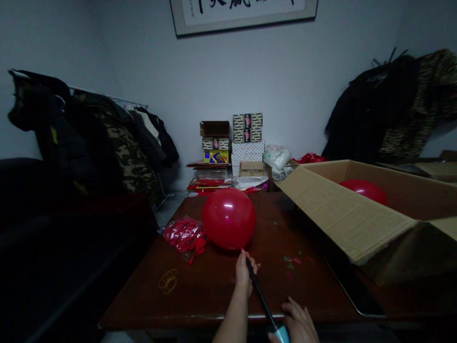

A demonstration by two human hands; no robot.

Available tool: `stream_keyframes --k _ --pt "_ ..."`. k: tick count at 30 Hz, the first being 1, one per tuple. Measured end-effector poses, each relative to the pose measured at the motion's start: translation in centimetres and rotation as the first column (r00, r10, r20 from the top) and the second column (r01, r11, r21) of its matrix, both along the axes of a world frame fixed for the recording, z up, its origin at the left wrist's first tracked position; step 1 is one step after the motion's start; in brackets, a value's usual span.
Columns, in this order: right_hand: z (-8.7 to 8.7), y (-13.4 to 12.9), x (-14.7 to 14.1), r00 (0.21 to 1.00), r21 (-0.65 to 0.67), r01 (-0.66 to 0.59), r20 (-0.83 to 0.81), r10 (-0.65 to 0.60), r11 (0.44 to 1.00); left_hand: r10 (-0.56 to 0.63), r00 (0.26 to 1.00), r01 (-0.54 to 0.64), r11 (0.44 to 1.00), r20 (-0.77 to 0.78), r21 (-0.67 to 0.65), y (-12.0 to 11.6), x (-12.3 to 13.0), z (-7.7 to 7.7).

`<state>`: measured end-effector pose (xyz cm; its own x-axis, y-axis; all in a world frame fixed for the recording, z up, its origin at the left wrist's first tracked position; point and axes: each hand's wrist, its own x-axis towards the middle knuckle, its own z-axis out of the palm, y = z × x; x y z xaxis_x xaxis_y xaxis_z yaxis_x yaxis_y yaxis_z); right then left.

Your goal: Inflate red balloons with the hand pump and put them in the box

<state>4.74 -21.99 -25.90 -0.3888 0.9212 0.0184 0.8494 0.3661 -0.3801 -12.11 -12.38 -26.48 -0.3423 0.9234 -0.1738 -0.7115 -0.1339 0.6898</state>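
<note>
A round, inflated red balloon [229, 219] stands over the table, its neck pointing down toward me. My left hand [244, 274] is closed around that neck and the upper end of a black balloon pump [262, 297]. The pump's shaft slants down to the right and ends in a light blue handle [282, 334]. Around the handle curls my right hand [298, 324], thumb on one side and loosely bent fingers on the other; the bottom of the frame cuts it off. To the left of the balloon lies a clear bag of uninflated red balloons [183, 235].
On the brown table [200, 300] lie yellow rubber bands [167, 281], small coloured bands [293, 260] and a dark flat phone or tablet [353, 288]. An open cardboard box [342, 209] at right holds another red balloon [364, 189]. Boxes [247, 127] are stacked by the wall.
</note>
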Motion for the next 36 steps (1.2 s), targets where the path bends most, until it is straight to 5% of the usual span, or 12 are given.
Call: stream_keyframes --k 8,17,29,36 --pt "3.6 3.2 -3.8 0.997 0.041 0.006 -0.079 -0.003 0.999 0.007 1.000 -0.007 1.000 -0.004 0.003 0.4 0.0 -0.2" --pt "3.8 5.1 -6.3 0.995 0.082 0.055 -0.081 -0.049 0.995 -0.018 0.998 0.018 1.000 -0.059 -0.014 0.7 -0.4 -0.5" --pt "3.2 1.6 -3.0 1.000 0.101 0.014 -0.019 -0.012 0.995 0.057 0.996 -0.056 0.998 -0.066 0.010 0.2 0.0 -0.3" --pt "-0.1 -1.0 1.2 0.999 0.042 -0.025 0.043 0.023 0.999 0.045 0.998 -0.045 0.999 -0.050 0.009 0.4 -0.1 -0.3"
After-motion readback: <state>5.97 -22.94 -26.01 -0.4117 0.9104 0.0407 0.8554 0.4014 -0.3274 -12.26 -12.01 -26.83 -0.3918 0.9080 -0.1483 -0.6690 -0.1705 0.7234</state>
